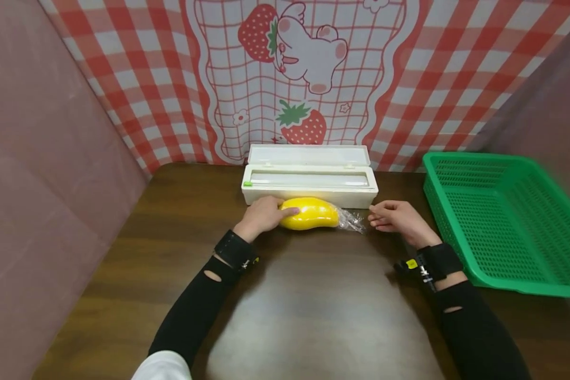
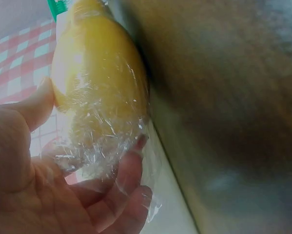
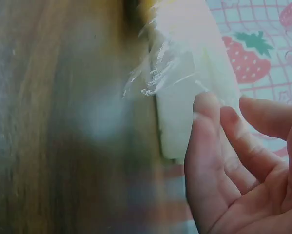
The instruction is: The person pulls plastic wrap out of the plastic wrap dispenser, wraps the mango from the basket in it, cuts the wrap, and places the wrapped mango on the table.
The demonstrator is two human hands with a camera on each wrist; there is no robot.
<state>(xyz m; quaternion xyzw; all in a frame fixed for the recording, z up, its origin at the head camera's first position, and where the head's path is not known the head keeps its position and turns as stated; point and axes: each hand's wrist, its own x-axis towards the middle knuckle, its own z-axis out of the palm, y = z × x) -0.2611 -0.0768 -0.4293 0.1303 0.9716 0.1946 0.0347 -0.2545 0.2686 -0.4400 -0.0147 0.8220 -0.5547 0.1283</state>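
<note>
One yellow, elongated, fruit-shaped object in clear plastic film lies on one brown wooden table, just before one white, lidded rectangular box. Of two hands, the left grips its end; the right curls beside the film's twisted tail, whether pinching it I cannot tell. One green plastic basket sits at right.

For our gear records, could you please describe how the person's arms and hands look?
The left hand and right hand are bare. Each arm has a black sleeve with a small slit; each wrist, a black band with a small yellow-marked device. White fabric shows higher up the left arm.
</note>
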